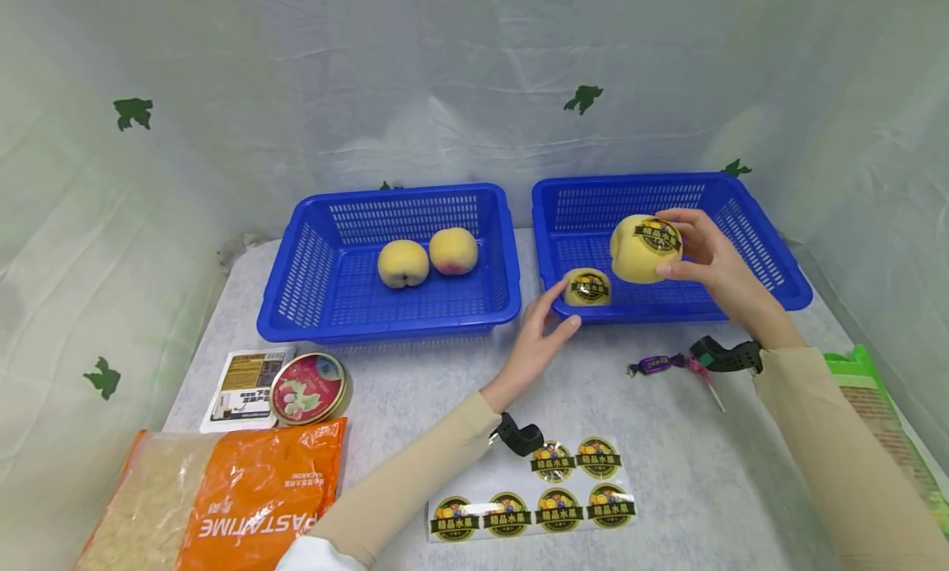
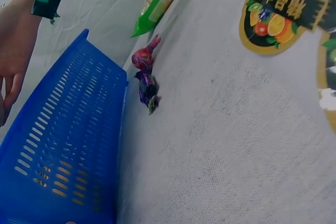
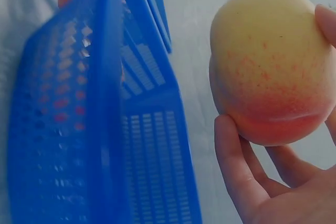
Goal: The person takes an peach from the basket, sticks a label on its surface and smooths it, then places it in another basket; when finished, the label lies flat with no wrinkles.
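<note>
My right hand (image 1: 704,254) grips a yellow peach (image 1: 630,250) with a black-and-gold fruit sticker on it, held above the right blue basket (image 1: 771,254). In the right wrist view, fingers and thumb hold this peach (image 3: 273,72), whose red-blushed side shows. My left hand (image 1: 535,347) grips the near left corner of the right basket, thumb outside and fingers over the rim. Just inside that corner lies another stickered peach (image 1: 587,288). Two peaches without visible stickers, one left (image 1: 404,264) and one right (image 1: 453,251), lie in the left blue basket (image 1: 311,217).
A sheet of round stickers (image 1: 534,497) lies at the front. Wrapped candy (image 1: 656,364) and a lollipop (image 1: 700,372) lie before the right basket. At left are an orange pasta bag (image 1: 259,493), a round tin (image 1: 307,388) and a flat packet (image 1: 240,390); a green bag (image 1: 882,414) stands right.
</note>
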Tool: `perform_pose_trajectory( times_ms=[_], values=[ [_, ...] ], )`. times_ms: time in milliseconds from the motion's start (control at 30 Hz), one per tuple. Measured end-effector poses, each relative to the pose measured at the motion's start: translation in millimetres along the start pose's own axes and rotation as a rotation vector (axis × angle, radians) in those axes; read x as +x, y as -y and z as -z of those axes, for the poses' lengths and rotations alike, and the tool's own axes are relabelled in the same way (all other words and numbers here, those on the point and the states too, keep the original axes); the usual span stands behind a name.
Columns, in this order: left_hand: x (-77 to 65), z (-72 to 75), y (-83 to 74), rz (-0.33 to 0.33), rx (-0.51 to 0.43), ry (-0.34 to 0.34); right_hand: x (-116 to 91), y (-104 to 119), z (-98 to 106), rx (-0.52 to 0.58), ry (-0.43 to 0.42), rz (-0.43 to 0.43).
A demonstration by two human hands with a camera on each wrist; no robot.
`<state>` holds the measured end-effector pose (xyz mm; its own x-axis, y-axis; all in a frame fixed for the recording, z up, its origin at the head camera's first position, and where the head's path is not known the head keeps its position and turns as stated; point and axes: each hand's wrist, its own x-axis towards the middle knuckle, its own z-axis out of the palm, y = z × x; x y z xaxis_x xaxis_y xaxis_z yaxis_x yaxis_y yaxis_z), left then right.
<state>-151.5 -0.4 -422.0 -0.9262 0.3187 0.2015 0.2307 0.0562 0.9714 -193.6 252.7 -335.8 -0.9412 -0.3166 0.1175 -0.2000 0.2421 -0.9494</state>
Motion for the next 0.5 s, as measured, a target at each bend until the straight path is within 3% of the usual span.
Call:
perform_pose_trajectory(
  times_ms=[100,267,400,500],
  values=[
    [7.8,-4.1,17.4,0.011,0.012,-0.048,11.5,-2.1,5.6,-0.015,0.0,-0.025],
    [12.6,-6.6,21.8,0.015,0.016,-0.084,33.3,-6.2,12.3,0.019,0.018,-0.071],
    [12.9,-7.9,20.0,-0.029,-0.051,-0.08,51.0,-10.6,16.1,0.074,0.043,-0.123],
    [10.4,-8.1,10.4,-0.046,-0.1,-0.075,64.8,-14.1,17.8,0.095,0.048,-0.161]
  ],
)
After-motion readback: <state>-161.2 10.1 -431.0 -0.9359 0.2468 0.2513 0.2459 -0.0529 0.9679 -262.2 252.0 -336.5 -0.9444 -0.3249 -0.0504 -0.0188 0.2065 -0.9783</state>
